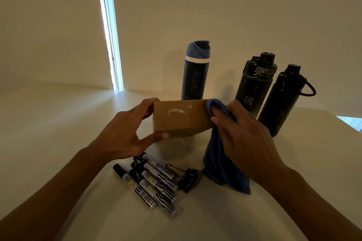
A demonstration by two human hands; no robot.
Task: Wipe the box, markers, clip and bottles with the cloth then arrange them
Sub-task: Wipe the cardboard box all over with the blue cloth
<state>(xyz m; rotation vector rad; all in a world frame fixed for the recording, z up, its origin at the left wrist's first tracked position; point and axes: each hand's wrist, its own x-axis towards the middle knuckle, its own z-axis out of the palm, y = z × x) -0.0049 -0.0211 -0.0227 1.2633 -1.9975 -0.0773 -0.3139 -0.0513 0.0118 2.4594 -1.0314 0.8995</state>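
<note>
Dim white desk (58, 123): left hand (125, 133) pinches the cardboard box (180, 117) by its left end, long axis sideways; right hand (244, 139) clutches the blue cloth (221, 164) at its right end.

bottles (252, 88) behind, markers (150, 182) in front
</note>
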